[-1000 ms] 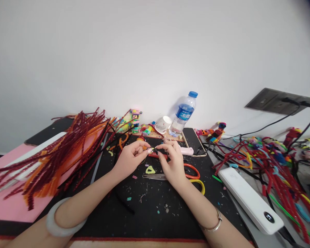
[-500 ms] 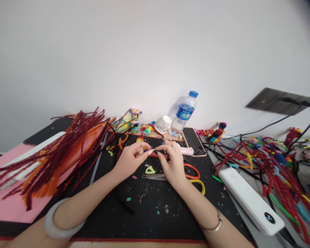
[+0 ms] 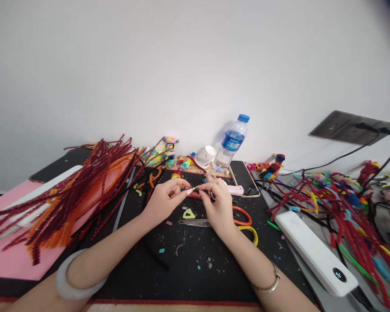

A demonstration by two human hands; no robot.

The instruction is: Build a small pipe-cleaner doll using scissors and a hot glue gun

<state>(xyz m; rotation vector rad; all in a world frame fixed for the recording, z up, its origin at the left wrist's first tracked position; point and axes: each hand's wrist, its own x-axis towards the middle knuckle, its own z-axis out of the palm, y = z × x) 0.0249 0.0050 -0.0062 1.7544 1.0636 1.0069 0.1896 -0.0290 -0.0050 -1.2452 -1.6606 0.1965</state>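
My left hand (image 3: 164, 200) and my right hand (image 3: 217, 204) meet above the black mat (image 3: 188, 264), fingertips pinched together on a small black and yellow pipe-cleaner piece (image 3: 194, 190). The piece is tiny and partly hidden by my fingers. Just below my hands lie a yellow-green triangle (image 3: 189, 213) of pipe cleaner and scissors (image 3: 214, 222) with orange and yellow handles, partly under my right hand. A pale bangle sits on my left wrist and a thin metal bracelet on my right.
A big sheaf of dark red and orange pipe cleaners (image 3: 68, 195) covers the left. A water bottle (image 3: 230, 143), a paper cup (image 3: 205, 156) and small figures stand by the wall. A white power bank (image 3: 315, 251) and tangled pipe cleaners (image 3: 341, 208) lie right.
My fingers have shifted slightly on the small piece; hands stay in the same spot. Nothing else has moved.
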